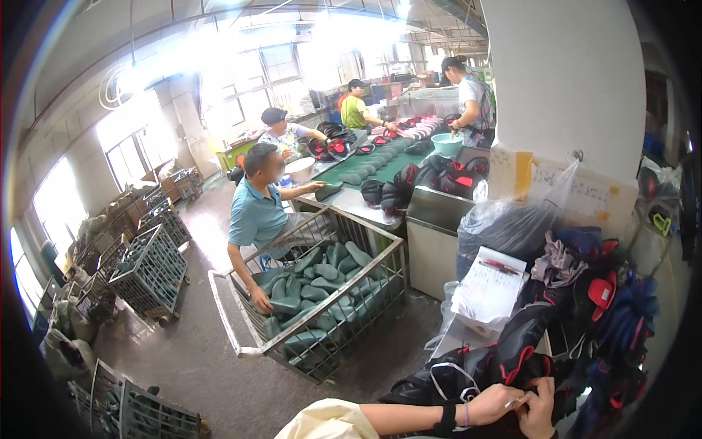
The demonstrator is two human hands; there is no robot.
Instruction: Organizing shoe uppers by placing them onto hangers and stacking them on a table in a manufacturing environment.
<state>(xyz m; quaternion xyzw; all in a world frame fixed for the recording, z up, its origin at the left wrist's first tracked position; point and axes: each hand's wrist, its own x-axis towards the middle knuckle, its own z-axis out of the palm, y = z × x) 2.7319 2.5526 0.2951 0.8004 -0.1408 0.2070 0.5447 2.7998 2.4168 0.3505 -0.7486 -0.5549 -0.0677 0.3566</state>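
Observation:
My left hand [496, 404] reaches in from the lower edge, with a pale sleeve, a black wristband and a thin purple band on that arm. Its fingers are pinched together, and something small and pale shows at the fingertips, too small to name. Close against it, my right hand [538, 408] has its fingers curled at the edge of a black shoe upper [518, 342] with red lining. More black-and-red uppers lie piled around both hands, one with a white lace [455, 377].
Beside the pile lie a paper pad [488, 293] with a red pen and a clear plastic bag [504, 223]. A wheeled metal cart [401, 252] holds many green soles; a person in blue [256, 208] handles them. Other people work along a green conveyor [351, 178]. A white pillar [567, 80] stands right.

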